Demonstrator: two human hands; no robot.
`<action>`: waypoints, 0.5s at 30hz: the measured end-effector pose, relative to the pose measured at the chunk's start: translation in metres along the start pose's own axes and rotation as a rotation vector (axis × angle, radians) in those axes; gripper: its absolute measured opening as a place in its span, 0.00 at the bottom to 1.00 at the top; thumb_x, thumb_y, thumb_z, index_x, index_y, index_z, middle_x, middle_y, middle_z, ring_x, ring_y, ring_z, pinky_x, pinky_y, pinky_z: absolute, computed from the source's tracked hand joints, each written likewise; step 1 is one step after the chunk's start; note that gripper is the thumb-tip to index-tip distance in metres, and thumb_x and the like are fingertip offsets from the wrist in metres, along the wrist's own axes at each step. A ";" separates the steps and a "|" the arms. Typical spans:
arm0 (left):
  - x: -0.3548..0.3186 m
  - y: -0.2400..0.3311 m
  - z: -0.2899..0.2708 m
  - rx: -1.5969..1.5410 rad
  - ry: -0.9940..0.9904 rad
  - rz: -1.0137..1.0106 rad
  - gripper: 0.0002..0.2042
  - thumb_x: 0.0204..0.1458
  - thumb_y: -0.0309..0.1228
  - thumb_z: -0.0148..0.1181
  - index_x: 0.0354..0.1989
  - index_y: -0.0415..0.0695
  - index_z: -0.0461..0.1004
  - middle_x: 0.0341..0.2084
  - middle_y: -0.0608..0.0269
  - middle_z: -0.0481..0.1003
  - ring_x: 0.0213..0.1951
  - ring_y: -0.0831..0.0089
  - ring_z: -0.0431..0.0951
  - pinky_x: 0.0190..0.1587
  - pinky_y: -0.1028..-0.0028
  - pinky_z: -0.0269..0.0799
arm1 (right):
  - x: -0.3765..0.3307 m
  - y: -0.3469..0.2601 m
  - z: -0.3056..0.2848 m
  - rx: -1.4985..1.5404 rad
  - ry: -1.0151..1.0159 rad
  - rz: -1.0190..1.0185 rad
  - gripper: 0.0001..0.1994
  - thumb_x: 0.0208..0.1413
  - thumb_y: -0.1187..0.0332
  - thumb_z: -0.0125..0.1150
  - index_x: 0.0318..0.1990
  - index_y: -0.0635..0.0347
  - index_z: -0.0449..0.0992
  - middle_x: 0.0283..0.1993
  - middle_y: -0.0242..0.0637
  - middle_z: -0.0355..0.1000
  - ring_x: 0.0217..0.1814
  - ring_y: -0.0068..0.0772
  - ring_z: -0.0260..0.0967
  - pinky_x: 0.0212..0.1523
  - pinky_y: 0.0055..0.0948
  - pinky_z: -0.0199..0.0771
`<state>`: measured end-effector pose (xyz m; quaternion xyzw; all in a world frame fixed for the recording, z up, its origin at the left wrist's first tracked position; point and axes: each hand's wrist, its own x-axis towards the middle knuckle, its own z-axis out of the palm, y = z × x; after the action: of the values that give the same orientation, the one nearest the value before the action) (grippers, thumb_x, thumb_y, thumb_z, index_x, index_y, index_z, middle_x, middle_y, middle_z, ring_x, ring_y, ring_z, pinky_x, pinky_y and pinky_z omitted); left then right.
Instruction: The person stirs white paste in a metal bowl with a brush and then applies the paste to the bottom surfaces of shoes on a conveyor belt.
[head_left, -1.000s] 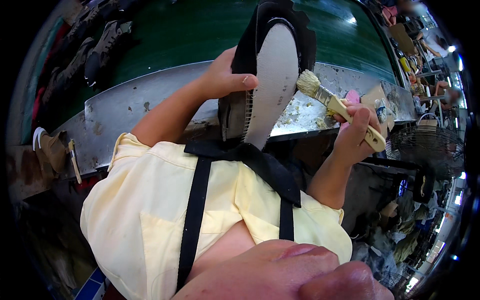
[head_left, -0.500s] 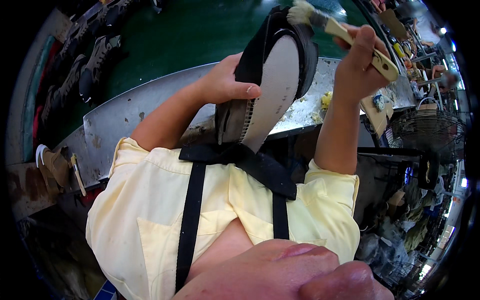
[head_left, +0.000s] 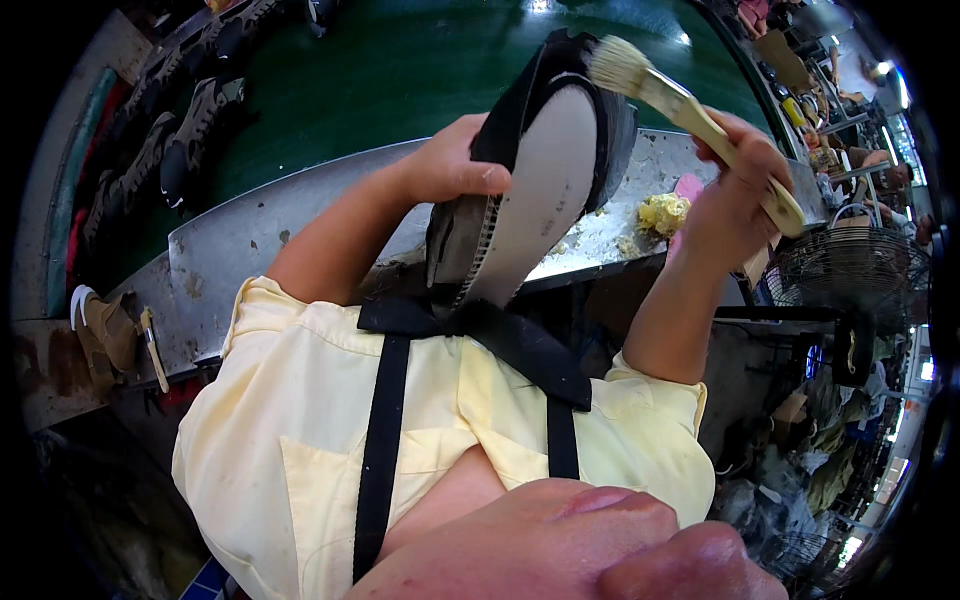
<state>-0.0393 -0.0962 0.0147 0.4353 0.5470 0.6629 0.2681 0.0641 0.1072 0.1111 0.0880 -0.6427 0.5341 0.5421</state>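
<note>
A dark shoe upper (head_left: 535,150) with a pale sole-side board and a stitched edge is tilted up in front of my chest. My left hand (head_left: 460,160) grips its left side, the thumb lying along the stitching. My right hand (head_left: 740,185) is closed round the wooden handle of a flat paintbrush (head_left: 670,97). The pale bristles are at the upper right rim of the shoe; whether they touch it, I cannot tell. Below the brush, a yellowish crumbly lump (head_left: 662,213) lies on the metal ledge, with a pink piece beside it.
The grey metal ledge (head_left: 240,245) borders a green conveyor belt (head_left: 330,90). Several shoes (head_left: 190,130) stand at the far left. A tan shoe piece (head_left: 105,330) and another brush (head_left: 155,350) lie at the left. A caged fan (head_left: 850,265) stands at the right.
My right hand has moved down and to the right, drawing the brush lower along the shoe's rim. The shoe has shifted down slightly in my left hand. The yellowish lump shows more fully.
</note>
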 end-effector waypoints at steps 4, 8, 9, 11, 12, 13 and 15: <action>-0.001 0.002 0.002 -0.026 -0.023 0.030 0.43 0.32 0.59 0.65 0.50 0.35 0.65 0.42 0.56 0.70 0.45 0.70 0.68 0.50 0.71 0.62 | 0.003 0.002 0.000 -0.195 -0.088 0.000 0.10 0.53 0.65 0.62 0.29 0.64 0.78 0.26 0.33 0.76 0.28 0.15 0.68 0.29 0.14 0.66; 0.001 -0.003 0.001 -0.090 -0.003 0.077 0.45 0.31 0.61 0.65 0.50 0.34 0.65 0.42 0.57 0.70 0.45 0.70 0.68 0.50 0.71 0.63 | 0.010 -0.009 -0.004 -0.162 -0.131 -0.085 0.08 0.53 0.66 0.61 0.30 0.63 0.79 0.27 0.34 0.76 0.28 0.16 0.70 0.31 0.14 0.67; 0.002 -0.004 0.000 -0.094 -0.010 0.083 0.45 0.31 0.62 0.65 0.50 0.34 0.65 0.42 0.57 0.70 0.45 0.70 0.69 0.50 0.71 0.63 | 0.012 -0.004 0.004 -0.029 -0.168 -0.134 0.08 0.53 0.66 0.61 0.30 0.63 0.78 0.27 0.34 0.76 0.27 0.16 0.70 0.30 0.15 0.68; 0.004 -0.007 -0.001 -0.110 -0.047 0.088 0.46 0.30 0.63 0.64 0.50 0.34 0.65 0.42 0.57 0.70 0.45 0.70 0.69 0.49 0.71 0.63 | 0.014 0.007 0.015 0.141 -0.294 -0.122 0.08 0.51 0.67 0.63 0.29 0.62 0.79 0.28 0.32 0.76 0.26 0.17 0.70 0.27 0.16 0.68; 0.004 -0.008 -0.002 -0.118 -0.065 0.091 0.46 0.30 0.63 0.64 0.50 0.34 0.65 0.43 0.57 0.70 0.45 0.70 0.69 0.49 0.71 0.64 | 0.011 0.010 0.014 0.064 -0.268 -0.096 0.07 0.51 0.67 0.63 0.29 0.62 0.79 0.28 0.32 0.76 0.26 0.17 0.70 0.27 0.15 0.68; 0.003 -0.012 -0.001 -0.127 -0.067 0.090 0.46 0.30 0.64 0.63 0.50 0.34 0.65 0.43 0.57 0.71 0.45 0.70 0.69 0.49 0.71 0.64 | 0.010 0.013 0.011 -0.011 -0.242 -0.069 0.07 0.51 0.67 0.63 0.29 0.61 0.79 0.28 0.31 0.76 0.26 0.17 0.70 0.27 0.15 0.68; 0.001 -0.014 -0.001 -0.135 -0.074 0.079 0.48 0.30 0.66 0.61 0.52 0.34 0.63 0.45 0.56 0.69 0.47 0.69 0.68 0.50 0.70 0.64 | 0.009 0.005 0.012 -0.230 -0.186 -0.121 0.06 0.50 0.68 0.63 0.28 0.60 0.79 0.28 0.30 0.75 0.25 0.18 0.70 0.26 0.15 0.68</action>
<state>-0.0426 -0.0919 0.0015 0.4619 0.4731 0.6917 0.2904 0.0498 0.1040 0.1166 0.1130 -0.7405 0.4129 0.5181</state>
